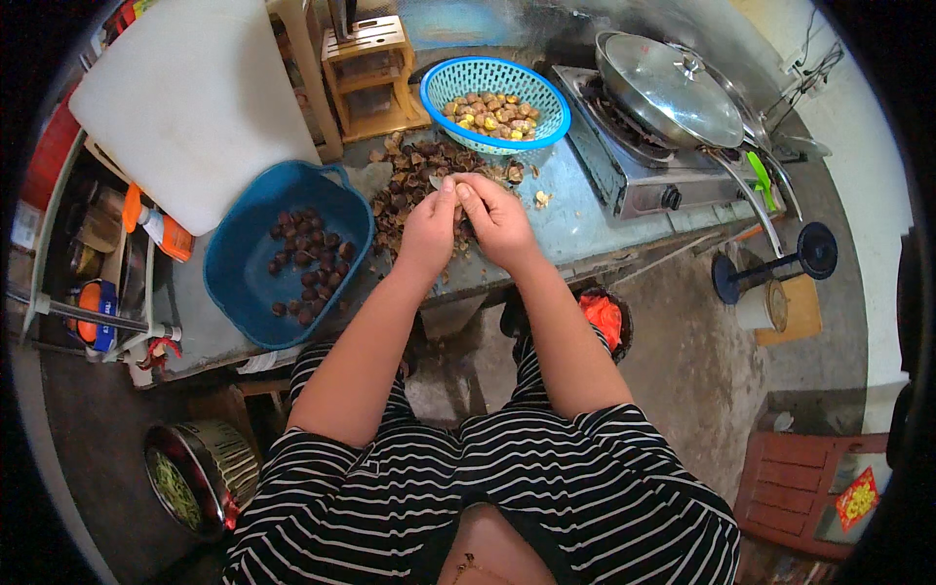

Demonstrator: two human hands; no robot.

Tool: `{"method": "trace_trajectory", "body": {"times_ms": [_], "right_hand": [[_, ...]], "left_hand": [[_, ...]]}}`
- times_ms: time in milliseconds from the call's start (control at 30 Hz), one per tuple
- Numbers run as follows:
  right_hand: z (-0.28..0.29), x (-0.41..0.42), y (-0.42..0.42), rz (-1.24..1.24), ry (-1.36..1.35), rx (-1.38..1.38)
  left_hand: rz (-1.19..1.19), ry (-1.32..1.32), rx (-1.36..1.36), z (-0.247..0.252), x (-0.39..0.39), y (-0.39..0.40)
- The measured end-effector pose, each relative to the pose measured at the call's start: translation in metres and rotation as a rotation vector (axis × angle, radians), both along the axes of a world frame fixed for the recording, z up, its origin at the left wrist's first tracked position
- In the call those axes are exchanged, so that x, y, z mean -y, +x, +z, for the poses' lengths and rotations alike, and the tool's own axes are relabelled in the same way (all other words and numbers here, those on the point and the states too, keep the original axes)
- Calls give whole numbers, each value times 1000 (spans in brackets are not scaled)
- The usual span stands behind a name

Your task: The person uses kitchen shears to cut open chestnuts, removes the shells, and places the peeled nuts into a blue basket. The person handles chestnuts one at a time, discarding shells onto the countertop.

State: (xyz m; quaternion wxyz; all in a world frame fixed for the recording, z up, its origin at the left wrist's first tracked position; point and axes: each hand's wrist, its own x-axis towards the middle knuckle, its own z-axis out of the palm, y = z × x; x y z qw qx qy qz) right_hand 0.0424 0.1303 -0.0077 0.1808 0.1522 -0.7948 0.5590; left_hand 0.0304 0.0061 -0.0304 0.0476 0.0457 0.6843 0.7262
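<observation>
My left hand [430, 227] and my right hand [500, 219] meet above a heap of brown chestnut shells [409, 175], thumbs side by side and fingers curled. They pinch a small thing, apparently a chestnut, which the fingers almost wholly hide. A thin greyish tip [436, 181] pokes out by my left thumb; what it is I cannot tell. Left of the hands, a blue plastic tub [238, 256] holds many dark unpeeled chestnuts [311, 241]. Behind them stands a light-blue colander [545, 139] with peeled, brown-and-yellow chestnuts [490, 117].
A gas stove [629, 194] at the right bears a lidded pan [673, 95], its handle jutting past the counter edge. A white cutting board [183, 95] leans at the left beside a wooden knife block [365, 44]. On the floor sits a bin with a red bag [601, 316].
</observation>
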Motion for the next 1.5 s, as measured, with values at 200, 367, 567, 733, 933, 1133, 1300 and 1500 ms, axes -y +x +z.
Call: {"method": "trace_trajectory", "body": {"times_ms": [200, 367, 567, 733, 933, 1133, 1300, 1500], "right_hand": [[-4, -8, -5, -11, 101, 29], [-10, 1, -4, -167, 174, -10], [-7, -2, -1, -287, 158, 101], [-18, -11, -14, -266, 11, 71], [-2, -14, -3, -186, 265, -263], [6, -10, 2, -307, 383, -325], [12, -4, 9, -251, 410, -282], [13, 0, 9, -123, 374, -267]], "left_hand": [[48, -266, -225, 2, -3, -1], [-8, -378, -296, 2, 2, -1], [-129, -377, -329, 8, 5, 2], [-259, 95, 42, 7, 3, -1], [-321, 501, 256, 5, 9, -8], [-228, 351, 242, 18, 9, -6], [-235, 214, 99, 20, 12, -2], [-253, 234, 219, 35, 18, 2]]}}
